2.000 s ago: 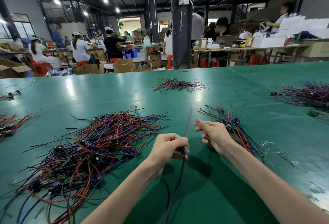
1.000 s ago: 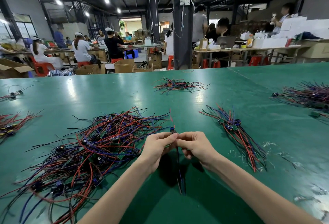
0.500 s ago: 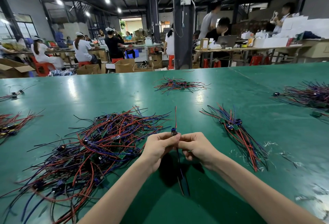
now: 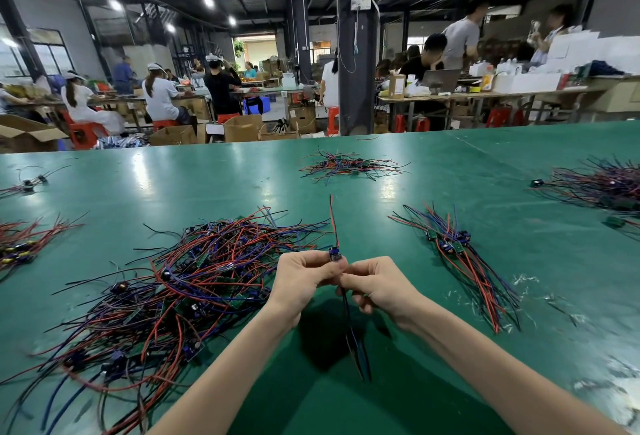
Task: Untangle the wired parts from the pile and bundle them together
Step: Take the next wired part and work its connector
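Observation:
A big tangled pile of red, blue and black wired parts lies on the green table at my left. One wired part is held up in front of me, its red wire pointing up and its dark wires hanging down. My left hand pinches the small component at its top. My right hand pinches the wires just below, fingertips meeting the left hand's. A laid-out bundle of sorted wired parts lies to my right.
Smaller wire heaps lie at the far middle, the far right and the left edge. Scraps of clear film lie by the bundle. A dark pillar and seated workers are beyond the table.
Two seconds ago my hands were apart, the right one near the bundle. They have come together on the single part, whose red wire now stands upright.

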`<control>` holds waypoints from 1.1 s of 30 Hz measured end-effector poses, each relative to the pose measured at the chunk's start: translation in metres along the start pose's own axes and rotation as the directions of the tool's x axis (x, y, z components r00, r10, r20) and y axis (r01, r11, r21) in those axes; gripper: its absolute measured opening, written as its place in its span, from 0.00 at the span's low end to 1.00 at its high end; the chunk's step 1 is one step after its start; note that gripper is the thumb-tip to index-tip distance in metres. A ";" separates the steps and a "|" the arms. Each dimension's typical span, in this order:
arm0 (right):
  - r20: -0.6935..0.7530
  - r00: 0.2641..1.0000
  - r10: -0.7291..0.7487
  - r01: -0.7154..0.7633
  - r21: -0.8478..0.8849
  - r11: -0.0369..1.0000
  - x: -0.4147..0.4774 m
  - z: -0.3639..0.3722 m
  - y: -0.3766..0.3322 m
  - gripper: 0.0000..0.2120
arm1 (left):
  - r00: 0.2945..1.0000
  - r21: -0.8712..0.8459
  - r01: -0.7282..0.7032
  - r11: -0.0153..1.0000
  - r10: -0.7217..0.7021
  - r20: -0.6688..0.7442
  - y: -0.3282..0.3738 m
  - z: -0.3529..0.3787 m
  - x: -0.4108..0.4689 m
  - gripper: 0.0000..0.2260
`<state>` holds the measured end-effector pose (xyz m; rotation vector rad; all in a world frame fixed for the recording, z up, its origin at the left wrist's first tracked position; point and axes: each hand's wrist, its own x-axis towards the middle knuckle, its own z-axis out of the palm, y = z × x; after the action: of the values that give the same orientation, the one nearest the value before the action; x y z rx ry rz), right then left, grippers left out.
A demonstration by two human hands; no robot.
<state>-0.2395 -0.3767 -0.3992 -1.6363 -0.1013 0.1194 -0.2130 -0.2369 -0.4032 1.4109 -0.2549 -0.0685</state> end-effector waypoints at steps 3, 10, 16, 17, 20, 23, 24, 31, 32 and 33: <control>0.003 1.000 -0.031 0.031 -0.001 1.000 -0.001 0.002 -0.001 0.05 | 1.000 0.026 -0.023 0.999 0.023 -0.021 0.001 -0.001 0.001 0.04; 0.020 0.998 -0.061 0.062 -0.051 0.997 -0.001 0.004 0.003 0.06 | 0.992 0.040 -0.038 0.998 0.042 -0.117 0.003 -0.003 0.005 0.05; 0.080 0.987 -0.140 0.149 -0.106 0.983 -0.003 0.019 0.006 0.09 | 0.976 -0.049 -0.009 0.999 -0.001 -0.218 0.009 -0.020 0.011 0.02; 0.080 0.985 -0.150 0.159 -0.109 0.981 -0.004 0.019 0.004 0.09 | 0.976 -0.045 -0.007 0.999 -0.003 -0.217 0.010 -0.020 0.011 0.02; 0.083 0.983 -0.165 0.176 -0.148 0.973 -0.007 0.015 0.002 0.09 | 0.974 -0.038 0.001 0.999 -0.010 -0.225 0.010 -0.020 0.013 0.02; 0.141 0.978 -0.153 0.176 -0.177 0.968 -0.014 0.021 0.002 0.07 | 0.959 -0.068 -0.013 0.998 -0.007 -0.282 0.011 -0.026 0.017 0.02; 0.164 0.975 -0.152 0.183 -0.189 0.965 -0.016 0.024 0.001 0.07 | 0.952 -0.077 -0.022 0.997 -0.002 -0.305 0.012 -0.030 0.018 0.02; 0.225 0.960 -0.168 0.221 -0.239 0.946 -0.023 0.029 -0.006 0.06 | 0.915 -0.096 -0.055 0.994 0.012 -0.403 0.011 -0.044 0.023 0.03; 0.227 0.959 -0.170 0.227 -0.252 0.941 -0.024 0.029 -0.007 0.07 | 0.914 -0.097 -0.055 0.994 0.011 -0.407 0.010 -0.044 0.023 0.03; 0.232 0.958 -0.172 0.231 -0.260 0.938 -0.024 0.028 -0.007 0.08 | 0.912 -0.095 -0.055 0.994 0.011 -0.410 0.010 -0.044 0.024 0.03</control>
<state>-0.2673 -0.3516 -0.3936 -1.8864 -0.4641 0.1196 -0.1816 -0.1977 -0.3965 1.2816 0.0733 0.2385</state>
